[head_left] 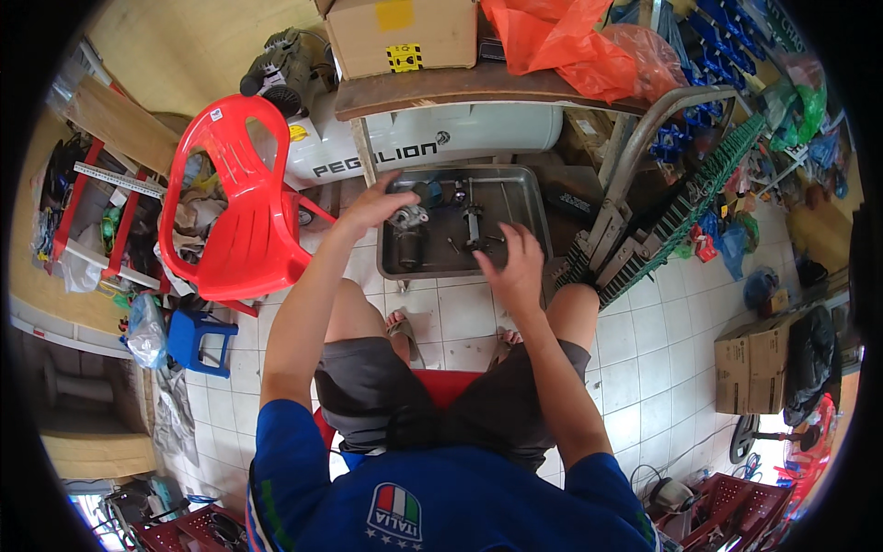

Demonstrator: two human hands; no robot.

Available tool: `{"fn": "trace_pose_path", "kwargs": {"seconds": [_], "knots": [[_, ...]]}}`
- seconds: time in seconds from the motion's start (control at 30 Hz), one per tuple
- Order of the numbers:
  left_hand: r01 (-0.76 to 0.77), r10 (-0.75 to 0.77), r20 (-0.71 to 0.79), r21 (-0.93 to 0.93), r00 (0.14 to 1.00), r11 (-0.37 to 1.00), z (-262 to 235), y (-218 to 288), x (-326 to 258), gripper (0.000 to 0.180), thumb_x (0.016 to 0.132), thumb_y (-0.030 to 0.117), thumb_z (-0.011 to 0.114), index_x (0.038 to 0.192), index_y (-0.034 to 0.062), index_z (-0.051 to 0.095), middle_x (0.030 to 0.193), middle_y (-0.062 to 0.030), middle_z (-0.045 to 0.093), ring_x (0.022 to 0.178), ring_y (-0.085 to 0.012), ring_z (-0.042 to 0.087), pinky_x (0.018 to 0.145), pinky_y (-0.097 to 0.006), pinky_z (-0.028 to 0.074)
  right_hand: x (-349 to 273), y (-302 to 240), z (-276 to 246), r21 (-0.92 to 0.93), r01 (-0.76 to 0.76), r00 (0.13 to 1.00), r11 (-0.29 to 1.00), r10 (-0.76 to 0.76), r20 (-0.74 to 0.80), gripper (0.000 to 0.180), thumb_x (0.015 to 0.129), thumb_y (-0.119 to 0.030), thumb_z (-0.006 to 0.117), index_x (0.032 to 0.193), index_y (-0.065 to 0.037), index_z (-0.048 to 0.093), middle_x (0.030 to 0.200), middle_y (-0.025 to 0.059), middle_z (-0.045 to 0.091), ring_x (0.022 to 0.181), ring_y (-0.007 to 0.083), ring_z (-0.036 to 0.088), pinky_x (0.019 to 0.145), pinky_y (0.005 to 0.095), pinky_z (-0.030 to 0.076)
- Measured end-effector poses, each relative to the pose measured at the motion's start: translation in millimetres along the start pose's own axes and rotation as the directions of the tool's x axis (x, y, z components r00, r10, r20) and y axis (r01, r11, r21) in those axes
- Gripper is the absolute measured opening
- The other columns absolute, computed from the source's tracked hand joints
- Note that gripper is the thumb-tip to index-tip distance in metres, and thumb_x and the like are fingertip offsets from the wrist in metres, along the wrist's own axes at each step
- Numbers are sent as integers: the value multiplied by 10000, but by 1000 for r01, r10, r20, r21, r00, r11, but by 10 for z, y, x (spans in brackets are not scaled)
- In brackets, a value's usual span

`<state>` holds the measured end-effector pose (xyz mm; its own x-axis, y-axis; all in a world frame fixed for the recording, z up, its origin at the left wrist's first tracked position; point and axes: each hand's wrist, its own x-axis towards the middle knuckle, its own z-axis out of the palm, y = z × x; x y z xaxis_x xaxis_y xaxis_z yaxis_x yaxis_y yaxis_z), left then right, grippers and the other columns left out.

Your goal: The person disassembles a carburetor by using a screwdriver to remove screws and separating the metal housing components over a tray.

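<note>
A dark metal tray (pixel 386 267) sits in front of my knees with several machine parts in it. On its left side lies a silver cast-metal housing (pixel 409 217), and next to it a dark cylinder (pixel 408 248); I cannot tell if they are joined. My left hand (pixel 372 207) is beside the housing, thumb and fingers apart. In the middle lies a long shaft-like metal part (pixel 473 224). Just right of it hovers my right hand (pixel 517 267), fingers spread and holding nothing. A thin rod (pixel 505 201) and a small bolt-like piece (pixel 452 245) lie nearby.
A red plastic chair (pixel 248 239) stands at the left, with a blue stool (pixel 202 342) below it. Behind the tray are a white air tank (pixel 497 129) and a wooden bench (pixel 441 90) with a cardboard box (pixel 400 37). A green-edged metal rack (pixel 681 207) leans at the right.
</note>
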<state>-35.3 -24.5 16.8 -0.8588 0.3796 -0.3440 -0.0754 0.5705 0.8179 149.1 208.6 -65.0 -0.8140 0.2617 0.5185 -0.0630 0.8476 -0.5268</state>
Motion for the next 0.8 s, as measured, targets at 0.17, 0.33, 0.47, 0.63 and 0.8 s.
{"fn": "trace_pose_path", "kwargs": {"seconds": [0.17,0.33,0.47,0.63,0.8], "knots": [[19,-41,250,88,967,996,432,252,-141,1047,698,481,769,1562,107,310,1052,-110,643,829,-168,583,628,-285,447,227,-184,294,116,122,986,986,-134,98,856,686,-225,865,1429,-145,447,1455,143,420,1400,362,357,1177,540,251],[-44,-15,339,166,941,985,827,395,-110,1070,696,497,772,1561,79,302,1145,-127,634,846,-167,589,615,-273,449,165,115,397,135,129,969,982,-154,193,777,640,-129,857,1336,-130,513,1374,106,508,1306,329,474,1111,507,348],[-82,-61,417,317,907,945,880,551,8,1089,718,546,756,1566,58,277,1166,-135,629,923,-165,600,663,-274,490,191,260,409,175,54,966,983,-96,241,660,643,-147,870,1231,-84,577,1313,119,558,1195,339,573,943,454,499],[-19,-83,573,169,815,985,868,322,445,1120,770,746,675,1543,21,315,1164,-172,658,944,-206,658,732,-277,532,174,348,450,375,-68,977,925,-14,212,645,648,-248,919,1166,-24,606,1211,156,622,1073,357,640,866,437,536],[103,-94,-57,201,994,974,639,-214,1145,1104,745,744,694,1457,-52,414,1309,-271,605,1208,-332,611,942,-377,520,271,322,436,626,-281,959,727,190,210,620,678,-211,932,1160,11,612,1044,120,719,944,187,686,844,330,539]]}}
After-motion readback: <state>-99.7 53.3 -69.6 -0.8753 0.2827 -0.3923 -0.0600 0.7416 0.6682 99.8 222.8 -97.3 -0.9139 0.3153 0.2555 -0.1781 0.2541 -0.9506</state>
